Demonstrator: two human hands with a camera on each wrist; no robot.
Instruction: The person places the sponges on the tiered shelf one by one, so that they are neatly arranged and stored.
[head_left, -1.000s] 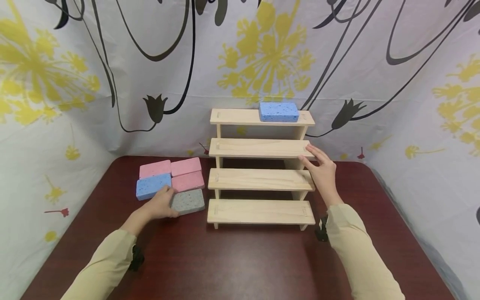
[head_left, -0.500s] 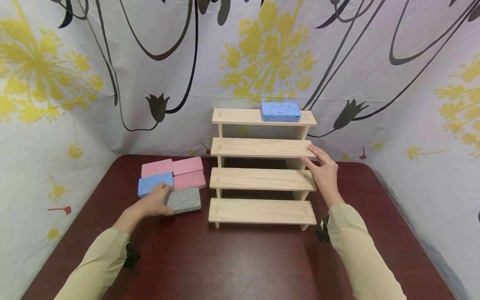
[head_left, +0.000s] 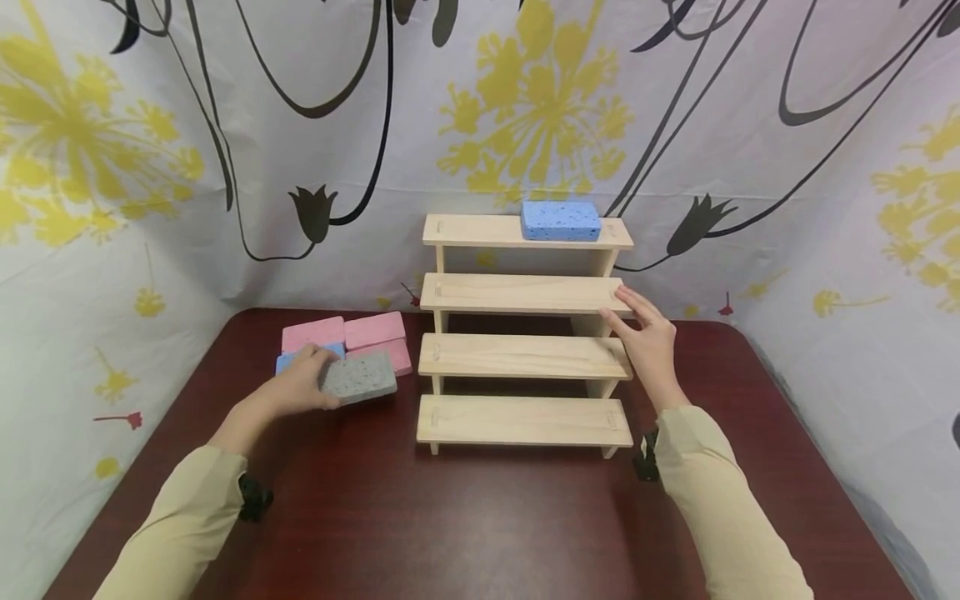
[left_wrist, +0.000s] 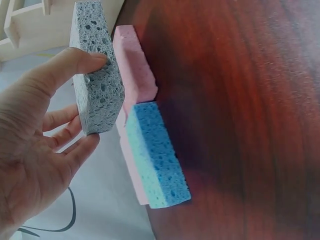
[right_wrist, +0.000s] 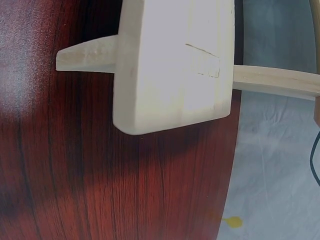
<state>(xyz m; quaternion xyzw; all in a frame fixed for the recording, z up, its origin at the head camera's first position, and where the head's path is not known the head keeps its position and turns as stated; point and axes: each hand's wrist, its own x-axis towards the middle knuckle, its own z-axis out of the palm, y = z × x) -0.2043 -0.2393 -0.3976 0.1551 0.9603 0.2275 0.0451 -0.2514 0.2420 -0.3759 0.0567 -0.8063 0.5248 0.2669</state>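
Note:
My left hand (head_left: 300,383) pinches a grey speckled sponge (head_left: 360,377) by its left end, thumb on one side and fingers on the other. In the left wrist view the grey sponge (left_wrist: 100,75) is held up off the table, near the blue and pink sponges. A blue sponge (head_left: 288,361) lies partly hidden behind that hand, beside several pink sponges (head_left: 375,330). My right hand (head_left: 648,346) touches the right end of the wooden tiered shelf (head_left: 517,293) at its second tier from the top, fingers fairly straight. The right wrist view shows the shelf (right_wrist: 175,65) but no hand.
Another blue sponge (head_left: 560,221) lies on the shelf's top tier, right of its middle. The shelf stands on a dark red wooden table (head_left: 480,517). A white patterned cloth (head_left: 360,142) hangs behind and at both sides.
My left hand has lifted the grey sponge from the table and moved it up and left, over part of the nearby sponges. My right hand has stayed at the shelf.

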